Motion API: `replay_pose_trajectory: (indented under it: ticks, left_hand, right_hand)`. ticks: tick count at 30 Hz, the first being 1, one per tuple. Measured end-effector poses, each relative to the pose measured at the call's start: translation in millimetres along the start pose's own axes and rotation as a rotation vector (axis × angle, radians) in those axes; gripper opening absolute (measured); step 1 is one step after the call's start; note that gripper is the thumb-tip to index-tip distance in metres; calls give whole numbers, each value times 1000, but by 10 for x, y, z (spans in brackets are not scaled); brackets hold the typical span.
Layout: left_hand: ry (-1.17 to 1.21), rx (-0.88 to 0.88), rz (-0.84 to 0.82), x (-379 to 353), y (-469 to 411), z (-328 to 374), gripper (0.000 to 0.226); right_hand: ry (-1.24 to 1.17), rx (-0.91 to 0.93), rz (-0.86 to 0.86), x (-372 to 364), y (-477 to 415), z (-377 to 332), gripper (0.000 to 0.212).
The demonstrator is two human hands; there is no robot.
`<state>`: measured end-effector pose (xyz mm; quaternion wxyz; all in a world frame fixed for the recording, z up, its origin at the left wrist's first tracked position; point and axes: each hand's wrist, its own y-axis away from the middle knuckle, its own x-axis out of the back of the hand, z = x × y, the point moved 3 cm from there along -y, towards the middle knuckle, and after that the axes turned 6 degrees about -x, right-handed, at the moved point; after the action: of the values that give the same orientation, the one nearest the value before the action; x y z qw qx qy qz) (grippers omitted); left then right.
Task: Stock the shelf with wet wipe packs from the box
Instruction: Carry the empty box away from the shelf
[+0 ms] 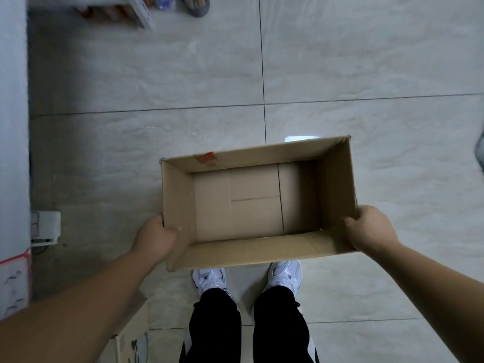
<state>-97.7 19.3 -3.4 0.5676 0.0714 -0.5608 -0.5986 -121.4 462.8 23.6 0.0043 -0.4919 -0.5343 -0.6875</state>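
An open brown cardboard box [337, 184] hangs over the tiled floor in front of my feet. Its inside shows only bare cardboard; no wet wipe packs are visible in it. My left hand [157, 237] grips the box's left wall near the front corner. My right hand [369, 227] grips the right wall near its front corner. A shelf corner [136, 11] with some coloured goods shows at the top left, far from the box.
A pale shelf side or wall [13, 127] runs down the left edge. Another carton [131, 334] lies on the floor at lower left. Someone else's sandalled foot [197, 5] stands at the top. My white shoes [209, 280] are just behind the box.
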Motion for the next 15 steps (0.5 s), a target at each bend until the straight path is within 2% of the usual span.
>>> replay_pose_trajectory:
  ticks: [5, 12, 15]
  left_hand:
    - [-56, -74, 29, 446, 578, 648, 18]
    - [10, -168, 46, 1139, 1484, 1354, 8]
    - [57, -209, 32, 1438, 1867, 1550, 11]
  right_hand:
    - [-21, 21, 34, 693, 471, 50, 15]
    - [-60, 64, 121, 1682, 1293, 82, 16]
    - [-77, 72, 138, 2058, 1662, 136, 16]
